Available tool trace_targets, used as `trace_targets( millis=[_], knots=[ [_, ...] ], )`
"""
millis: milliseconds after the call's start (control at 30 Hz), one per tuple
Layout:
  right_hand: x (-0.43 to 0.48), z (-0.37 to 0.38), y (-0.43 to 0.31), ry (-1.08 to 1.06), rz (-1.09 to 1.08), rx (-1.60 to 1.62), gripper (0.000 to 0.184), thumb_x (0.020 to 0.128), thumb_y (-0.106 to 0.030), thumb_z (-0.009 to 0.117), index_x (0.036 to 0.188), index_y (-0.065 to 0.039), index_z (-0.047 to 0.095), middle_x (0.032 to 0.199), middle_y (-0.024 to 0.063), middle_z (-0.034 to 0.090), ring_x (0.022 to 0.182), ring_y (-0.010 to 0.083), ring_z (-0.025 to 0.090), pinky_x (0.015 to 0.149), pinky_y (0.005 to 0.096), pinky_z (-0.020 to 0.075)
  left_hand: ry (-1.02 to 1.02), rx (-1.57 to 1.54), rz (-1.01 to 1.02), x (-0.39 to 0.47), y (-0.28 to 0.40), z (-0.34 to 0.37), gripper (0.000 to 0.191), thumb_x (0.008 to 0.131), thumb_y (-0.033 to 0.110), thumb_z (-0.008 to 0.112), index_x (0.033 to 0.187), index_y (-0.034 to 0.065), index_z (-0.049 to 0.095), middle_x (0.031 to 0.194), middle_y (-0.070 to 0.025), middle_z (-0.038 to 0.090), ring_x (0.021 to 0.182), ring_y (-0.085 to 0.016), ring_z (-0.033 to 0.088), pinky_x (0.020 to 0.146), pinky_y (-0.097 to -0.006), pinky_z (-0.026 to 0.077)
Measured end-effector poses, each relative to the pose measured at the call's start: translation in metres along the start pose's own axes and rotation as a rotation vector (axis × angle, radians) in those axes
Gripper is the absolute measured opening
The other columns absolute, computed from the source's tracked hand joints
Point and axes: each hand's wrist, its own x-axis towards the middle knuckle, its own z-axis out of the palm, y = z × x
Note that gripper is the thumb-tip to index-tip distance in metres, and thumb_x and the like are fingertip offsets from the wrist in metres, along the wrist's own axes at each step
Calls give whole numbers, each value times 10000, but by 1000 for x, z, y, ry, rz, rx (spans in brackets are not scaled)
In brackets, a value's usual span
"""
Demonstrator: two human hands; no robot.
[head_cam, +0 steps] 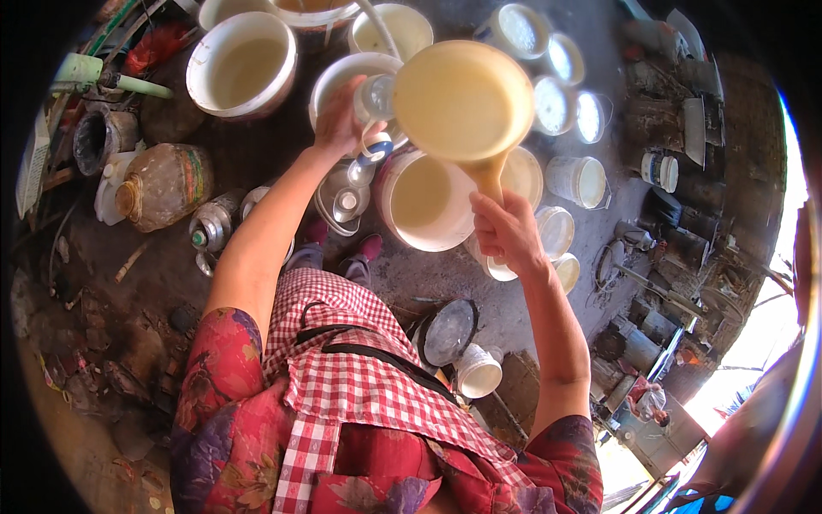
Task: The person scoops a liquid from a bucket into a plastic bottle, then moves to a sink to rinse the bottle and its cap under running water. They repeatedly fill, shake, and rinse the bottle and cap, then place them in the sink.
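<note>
My right hand is closed around the handle of a large yellowish dipper, raised over the buckets; it seems to hold pale liquid. My left hand grips a clear, glass-like container, its rim close beside the dipper. A blue and white cap-like piece hangs just below that hand. Beneath the dipper stands a white bucket with cloudy liquid in it. Another white bucket is behind my left hand. A metal flask or kettle sits near my feet.
More liquid-filled buckets stand at the upper left. Several smaller pails line the right side. A big dirty jug and a metal thermos are at left. Near the apron are a dark pan and a tipped white bucket.
</note>
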Motion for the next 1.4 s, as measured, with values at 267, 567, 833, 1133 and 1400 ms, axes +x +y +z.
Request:
trace_targets(
  millis=[267,567,833,1133,1400],
  knots=[
    [4,-6,-6,49,-6,-27,211,881,-204,547,752,-78,437,555,-65,320,420,19,269,350,189,193,-25,1,6,3,0,8,777,599,156,769,1247,84,347,1185,-147,490,1091,-351,472,929,-422,393],
    [5,-17,-11,89,-10,-112,178,885,-198,556,826,-68,449,580,-59,369,430,15,319,352,184,267,-29,-25,-31,5,2,22,771,591,151,775,1244,74,372,1176,-136,499,1096,-349,467,938,-418,382],
    [5,-27,-12,104,-49,-142,185,887,-203,553,821,-66,447,581,-60,372,433,14,325,355,183,264,-33,-7,-50,6,4,29,766,573,138,783,1229,70,394,1185,-133,499,1103,-341,464,934,-414,389],
    [1,-27,-18,136,-59,-218,184,880,-207,554,825,-66,450,586,-58,378,438,17,334,362,191,265,20,-37,7,2,5,35,741,584,153,776,1220,92,401,1155,-110,515,1095,-327,471,907,-409,403],
    [-2,-22,-25,183,-71,-322,208,869,-218,567,816,-50,456,601,-35,422,445,28,381,360,196,293,-16,-42,-47,3,13,36,732,576,132,778,1212,83,418,1178,-121,507,1104,-331,468,935,-407,389]
  ],
)
